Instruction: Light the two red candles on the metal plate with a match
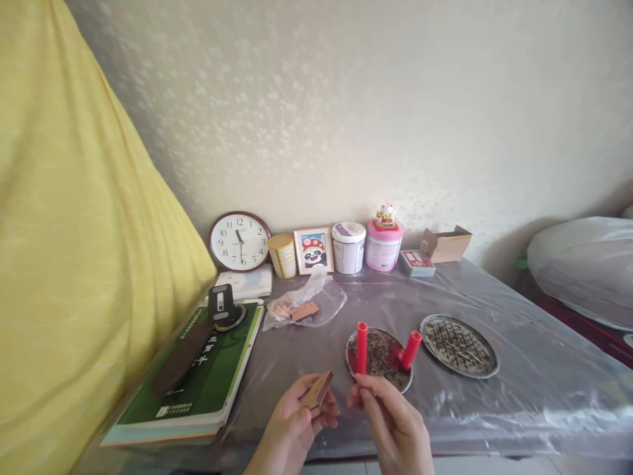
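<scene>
The left hand pinches a small flat brown matchbox, and the right hand clamps two smooth red wax candles, just in front of a round metal tray holding dark speckled debris.

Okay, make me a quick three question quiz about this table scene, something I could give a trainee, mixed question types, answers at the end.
1. True or false: the left hand holds a small matchbox.
2. How many red candles does the right hand hold up? A) one B) two C) three
3. Fill in: leaning on the wall at the back left of the table, beside a gold tin, is a round ____.

Key
1. True; its grip is closed on the box.
2. B; both rise from the fingers, over a round metal tray, with a second tray to the right.
3. Clock.
</scene>
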`<state>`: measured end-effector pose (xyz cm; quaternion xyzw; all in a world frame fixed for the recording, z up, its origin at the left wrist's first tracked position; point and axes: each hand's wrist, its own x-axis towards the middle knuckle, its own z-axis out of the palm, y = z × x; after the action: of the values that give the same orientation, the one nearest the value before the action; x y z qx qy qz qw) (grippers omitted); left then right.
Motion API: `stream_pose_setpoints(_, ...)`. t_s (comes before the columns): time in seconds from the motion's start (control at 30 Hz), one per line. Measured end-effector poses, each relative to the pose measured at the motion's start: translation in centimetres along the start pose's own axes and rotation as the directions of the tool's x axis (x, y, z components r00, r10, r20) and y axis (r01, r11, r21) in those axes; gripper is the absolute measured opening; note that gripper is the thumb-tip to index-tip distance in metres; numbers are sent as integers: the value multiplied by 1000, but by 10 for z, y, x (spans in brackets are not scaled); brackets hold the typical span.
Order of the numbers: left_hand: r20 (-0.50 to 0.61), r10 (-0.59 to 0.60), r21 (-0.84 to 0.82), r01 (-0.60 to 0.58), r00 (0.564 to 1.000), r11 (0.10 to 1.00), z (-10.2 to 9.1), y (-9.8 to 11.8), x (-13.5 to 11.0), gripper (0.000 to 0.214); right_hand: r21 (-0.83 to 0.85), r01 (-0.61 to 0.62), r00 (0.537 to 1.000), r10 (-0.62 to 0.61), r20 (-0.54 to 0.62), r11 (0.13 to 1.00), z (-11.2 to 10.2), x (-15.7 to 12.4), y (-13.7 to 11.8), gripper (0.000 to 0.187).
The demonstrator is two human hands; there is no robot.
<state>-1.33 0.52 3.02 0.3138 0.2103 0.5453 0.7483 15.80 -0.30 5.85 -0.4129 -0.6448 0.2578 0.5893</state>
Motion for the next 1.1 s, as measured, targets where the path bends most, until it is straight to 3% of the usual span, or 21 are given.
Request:
stream_pose_setpoints(0.13,2,-5,14,5,1000,1000,0,0,-1,47,-56,89,996,-90,-26,994,-3,5,-5,20)
stream_pose_setpoints(0.3,-10,7,22,-6,1000,1000,-2,-2,-1,48,-61,102,993,-105,-54,993,-3,6,-4,21)
stream_pose_setpoints(0.5,-24,12,49,-11,1000,999,-2,-3,-1,50,-87,-43,995,35,-91,995,-3,1,3,19)
stream_pose_setpoints(0.7,-50,36,73,-33,998,997,-2,-4,0,50,-124,-64,994,52,-99,990,-4,-1,3,14)
stream_pose_setpoints(0.9,-79,63,129,-53,995,990,-3,-5,1,49,-200,102,990,-120,-78,974,-6,0,-1,15)
stream_pose_setpoints(1.1,-88,115,203,-95,989,974,-5,-6,3,50,-239,235,971,-237,23,942,-6,0,-4,20)
